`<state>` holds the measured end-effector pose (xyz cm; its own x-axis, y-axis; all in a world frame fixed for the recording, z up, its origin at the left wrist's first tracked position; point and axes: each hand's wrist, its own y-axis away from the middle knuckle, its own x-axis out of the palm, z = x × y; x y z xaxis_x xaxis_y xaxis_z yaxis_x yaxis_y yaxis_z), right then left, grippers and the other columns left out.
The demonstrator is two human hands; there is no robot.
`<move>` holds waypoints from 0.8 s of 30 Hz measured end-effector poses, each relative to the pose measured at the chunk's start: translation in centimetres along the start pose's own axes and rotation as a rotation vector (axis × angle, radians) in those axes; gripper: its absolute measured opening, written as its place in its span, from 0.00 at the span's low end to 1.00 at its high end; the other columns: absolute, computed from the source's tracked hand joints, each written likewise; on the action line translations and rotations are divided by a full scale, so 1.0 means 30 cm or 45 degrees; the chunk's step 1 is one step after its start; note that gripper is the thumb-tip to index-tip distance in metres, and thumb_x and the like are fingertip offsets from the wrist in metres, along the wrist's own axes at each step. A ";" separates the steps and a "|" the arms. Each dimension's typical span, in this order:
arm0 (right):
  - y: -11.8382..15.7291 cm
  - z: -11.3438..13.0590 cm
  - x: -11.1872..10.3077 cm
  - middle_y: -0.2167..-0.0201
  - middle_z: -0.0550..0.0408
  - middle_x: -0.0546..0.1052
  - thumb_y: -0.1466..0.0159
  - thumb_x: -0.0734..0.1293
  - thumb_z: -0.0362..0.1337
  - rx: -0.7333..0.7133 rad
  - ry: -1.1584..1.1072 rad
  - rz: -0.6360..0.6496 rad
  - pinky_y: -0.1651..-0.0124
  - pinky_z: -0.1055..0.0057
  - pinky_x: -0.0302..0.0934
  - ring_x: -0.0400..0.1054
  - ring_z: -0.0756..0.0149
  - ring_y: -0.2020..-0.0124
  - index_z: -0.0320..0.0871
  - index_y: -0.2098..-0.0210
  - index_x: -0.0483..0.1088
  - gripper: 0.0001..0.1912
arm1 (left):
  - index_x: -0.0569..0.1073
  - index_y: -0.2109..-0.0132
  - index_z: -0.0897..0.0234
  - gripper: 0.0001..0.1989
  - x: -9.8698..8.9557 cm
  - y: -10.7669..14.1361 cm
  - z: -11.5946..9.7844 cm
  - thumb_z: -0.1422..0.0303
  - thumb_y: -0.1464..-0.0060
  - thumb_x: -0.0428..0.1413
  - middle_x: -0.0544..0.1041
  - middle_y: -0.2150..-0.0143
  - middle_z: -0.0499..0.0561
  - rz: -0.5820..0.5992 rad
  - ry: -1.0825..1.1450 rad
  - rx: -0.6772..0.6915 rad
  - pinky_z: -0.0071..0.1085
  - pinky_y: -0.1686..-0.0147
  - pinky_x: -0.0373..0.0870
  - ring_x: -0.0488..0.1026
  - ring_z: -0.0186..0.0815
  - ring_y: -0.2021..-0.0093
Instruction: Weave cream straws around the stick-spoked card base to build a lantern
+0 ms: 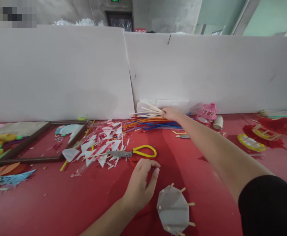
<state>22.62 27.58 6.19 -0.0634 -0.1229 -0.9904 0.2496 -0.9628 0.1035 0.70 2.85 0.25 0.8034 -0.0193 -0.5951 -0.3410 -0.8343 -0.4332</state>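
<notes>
Nearest the camera, well short of the right hand's grip, a pale many-sided piece [174, 209] lies on the red table [214, 209], with short pegs [191, 204] standing or leaning around its edge. Just beyond it, on the near side of that grip, the left hand [141, 183] hangs loosely curved, thumb and forefinger tips close to each other, and nothing can be seen between them. Farther on and to the left, yellow-handled scissors [119, 153] lie with their blades over white scraps [89, 149], nearer than the grip.

At the grip itself, the right hand [171, 114] pinches pale sticks [149, 113] by one end, and they fan out leftward from its fingertips. Orange and blue stems [162, 124] lie under and just short of them. The step in hand looks like taking hold of some of these sticks; whether they are resting or partly lifted, I cannot tell. Drawing them clear would call for a firm pinch and a small upward lift first, so the coloured stems are not dragged along. A single stick would need sorting from the fan, perhaps with the left hand's help. Right of the grip sits a pink fringed ornament [208, 112]; behind it all stands a white panel [207, 72].
</notes>
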 end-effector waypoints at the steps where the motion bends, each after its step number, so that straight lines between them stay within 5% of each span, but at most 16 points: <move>1: 0.004 0.003 0.000 0.46 0.48 0.72 0.32 0.65 0.43 0.001 -0.010 0.015 0.49 0.56 0.69 0.70 0.59 0.50 0.42 0.45 0.68 0.18 | 0.70 0.57 0.59 0.05 0.000 0.000 0.000 0.72 0.36 0.50 0.75 0.63 0.51 0.003 -0.004 -0.004 0.34 0.60 0.72 0.73 0.36 0.61; 8: 0.031 0.016 0.015 0.46 0.48 0.72 0.32 0.66 0.43 0.012 -0.074 0.111 0.50 0.56 0.69 0.70 0.59 0.50 0.42 0.46 0.69 0.18 | 0.70 0.57 0.60 0.06 -0.001 0.001 -0.001 0.72 0.37 0.49 0.76 0.62 0.51 0.008 -0.015 0.000 0.34 0.60 0.72 0.73 0.37 0.61; 15: 0.066 0.000 0.038 0.46 0.49 0.72 0.32 0.66 0.44 0.097 -0.161 0.019 0.50 0.56 0.69 0.71 0.58 0.50 0.42 0.46 0.68 0.19 | 0.71 0.58 0.60 0.06 -0.007 -0.005 -0.004 0.73 0.38 0.50 0.76 0.63 0.51 -0.006 -0.019 0.024 0.33 0.62 0.72 0.73 0.36 0.62; 24: 0.083 0.000 -0.043 0.46 0.48 0.72 0.32 0.66 0.44 0.150 -0.277 -0.052 0.50 0.56 0.69 0.71 0.58 0.50 0.41 0.45 0.68 0.19 | 0.71 0.57 0.61 0.06 0.000 -0.001 0.001 0.73 0.37 0.50 0.76 0.62 0.51 -0.002 -0.010 0.020 0.33 0.60 0.72 0.73 0.36 0.61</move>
<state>23.32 25.34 7.73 -0.2805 -0.1199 -0.9523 0.1291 -0.9879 0.0864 0.69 2.89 0.25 0.8003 -0.0137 -0.5994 -0.3473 -0.8255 -0.4449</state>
